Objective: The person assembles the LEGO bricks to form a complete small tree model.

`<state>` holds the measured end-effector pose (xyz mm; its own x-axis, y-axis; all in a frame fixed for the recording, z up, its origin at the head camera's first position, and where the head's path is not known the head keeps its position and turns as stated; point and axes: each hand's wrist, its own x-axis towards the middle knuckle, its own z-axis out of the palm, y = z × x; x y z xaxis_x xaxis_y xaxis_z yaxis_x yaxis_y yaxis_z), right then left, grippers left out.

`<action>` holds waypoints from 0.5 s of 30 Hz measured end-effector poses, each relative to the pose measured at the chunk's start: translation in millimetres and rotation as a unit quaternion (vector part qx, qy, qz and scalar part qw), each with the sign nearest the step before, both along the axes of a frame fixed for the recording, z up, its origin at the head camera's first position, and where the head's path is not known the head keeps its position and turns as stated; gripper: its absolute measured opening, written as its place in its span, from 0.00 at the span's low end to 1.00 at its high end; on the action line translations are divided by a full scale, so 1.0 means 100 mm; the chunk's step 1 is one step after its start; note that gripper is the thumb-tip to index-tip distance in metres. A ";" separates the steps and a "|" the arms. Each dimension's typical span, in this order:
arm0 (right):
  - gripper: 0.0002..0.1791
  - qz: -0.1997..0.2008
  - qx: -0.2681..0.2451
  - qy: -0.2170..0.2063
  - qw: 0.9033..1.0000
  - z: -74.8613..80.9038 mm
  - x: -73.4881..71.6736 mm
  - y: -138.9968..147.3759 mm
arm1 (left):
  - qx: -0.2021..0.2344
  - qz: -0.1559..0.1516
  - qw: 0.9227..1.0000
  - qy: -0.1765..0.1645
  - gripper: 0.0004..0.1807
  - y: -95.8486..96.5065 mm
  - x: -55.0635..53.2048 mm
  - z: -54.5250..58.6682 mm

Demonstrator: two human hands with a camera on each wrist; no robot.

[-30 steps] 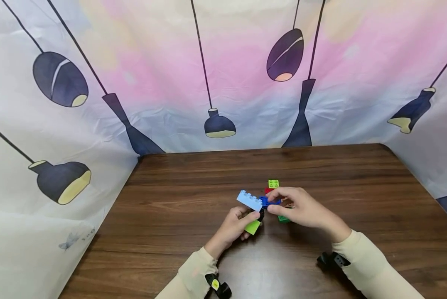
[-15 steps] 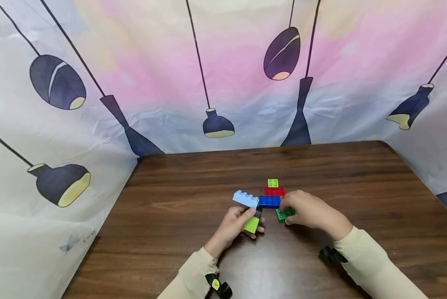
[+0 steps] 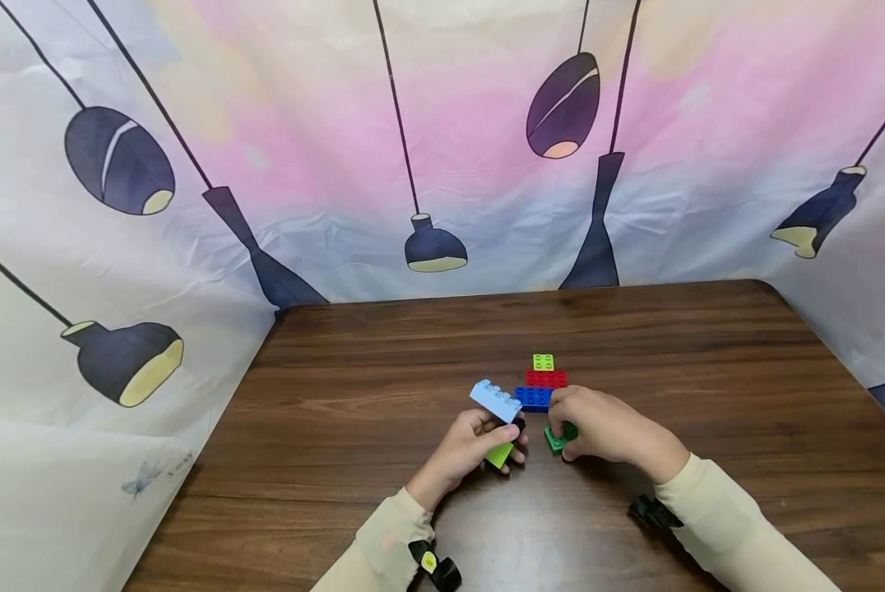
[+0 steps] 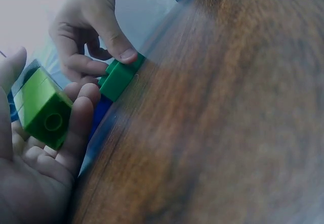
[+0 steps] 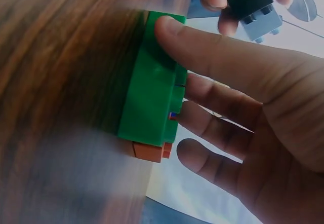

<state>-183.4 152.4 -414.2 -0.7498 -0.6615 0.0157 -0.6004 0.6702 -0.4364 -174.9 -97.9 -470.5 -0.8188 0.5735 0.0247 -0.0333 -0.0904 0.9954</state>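
My left hand (image 3: 459, 450) holds a joined stack of toy building bricks above the table. In it are a light blue brick (image 3: 496, 400), a black brick (image 5: 250, 3) and a lime brick (image 4: 43, 102). The light blue one tops the stack, studs up and tilted. To its right, my right hand (image 3: 611, 426) pinches a long green brick (image 5: 149, 82) low over the table, thumb on the near side and fingers on the studded far side. Its right part is hidden under the hand in the head view. A blue brick (image 3: 534, 399) lies just beyond my right fingers.
Behind the blue brick, a red brick (image 3: 545, 378) and a small lime brick (image 3: 543, 362) lie on the wooden table (image 3: 368, 362). An orange brick (image 5: 148, 151) shows past the green one's end. A printed cloth (image 3: 324, 164) hangs behind the table.
My right hand has left the blue brick, moved to the green brick and pinched it, shifting it slightly toward me. My left hand keeps its stack in nearly the same place.
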 end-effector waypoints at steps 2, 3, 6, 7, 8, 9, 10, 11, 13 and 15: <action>0.21 0.003 0.003 -0.001 1.000 -0.01 0.00 0.00 | 0.002 -0.002 1.000 -0.005 0.24 0.00 0.00 -0.01; 0.22 0.003 0.003 -0.001 1.000 -0.02 0.00 -0.01 | 0.002 -0.001 1.000 -0.003 0.24 0.00 0.00 -0.02; 0.21 0.008 -0.002 0.000 1.000 -0.02 -0.01 0.00 | 0.002 0.002 1.000 0.004 0.22 0.00 -0.01 -0.03; 0.21 0.010 -0.008 0.001 1.000 -0.02 -0.02 0.00 | 0.003 0.004 1.000 0.011 0.21 0.00 -0.01 -0.03; 0.20 0.013 -0.016 0.001 1.000 -0.01 -0.03 0.01 | 0.004 0.006 1.000 0.014 0.21 0.00 -0.01 -0.04; 0.19 0.015 -0.025 0.000 1.000 -0.01 -0.03 0.02 | 0.004 0.006 1.000 0.016 0.20 0.00 -0.02 -0.04; 0.18 0.017 -0.035 0.001 0.999 -0.01 -0.04 0.03 | 0.005 0.005 1.000 0.020 0.19 0.00 -0.02 -0.04; 0.16 0.018 -0.048 0.003 0.999 0.00 -0.05 0.04 | 0.005 0.005 1.000 0.023 0.18 0.00 -0.02 -0.04; 0.15 0.022 -0.076 0.009 0.997 0.01 -0.06 0.06 | 0.006 0.005 1.000 0.026 0.18 0.00 -0.02 -0.03; 0.13 0.027 -0.103 0.019 0.994 0.01 -0.07 0.06 | 0.005 0.007 1.000 0.025 0.18 -0.01 -0.02 -0.03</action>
